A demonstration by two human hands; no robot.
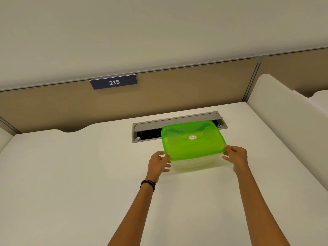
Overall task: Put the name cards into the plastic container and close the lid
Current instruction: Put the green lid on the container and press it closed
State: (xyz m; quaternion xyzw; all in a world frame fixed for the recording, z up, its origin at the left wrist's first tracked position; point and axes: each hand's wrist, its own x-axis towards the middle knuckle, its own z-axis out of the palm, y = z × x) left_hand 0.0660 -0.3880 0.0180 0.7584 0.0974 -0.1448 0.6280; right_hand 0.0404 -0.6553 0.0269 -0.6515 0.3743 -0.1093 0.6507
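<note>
Forearms: two bare arms were stretched forward over the white table (pixel 71 174), a dark band worn at the left wrist.
Left grip: the left hand (pixel 158 164) was closed on the near-left corner of the green lid (pixel 192 139), thumb on the rim, fingers curled under against the wall below.
Right grip: the right hand (pixel 237 157) was clasped on the near-right corner of the same lid, fingertips pressed at its edge.
Task's thing: the plastic container (pixel 195 163), clear-walled, was set on the table directly ahead of both hands, its long axis run left to right between them; neither hand was placed nearer than the other.
Lid: it was laid over the container; whether it was snapped fully home could not be told.
Name cards: none could be made out through the cloudy wall.
Beyond: an open cable hatch (pixel 150 134) was partly covered by the container's far edge.
Farthest: a plate numbered 215 (pixel 114 82) was fixed to the beige partition.
Judgement: even pressure along the near edge was likely called for.
</note>
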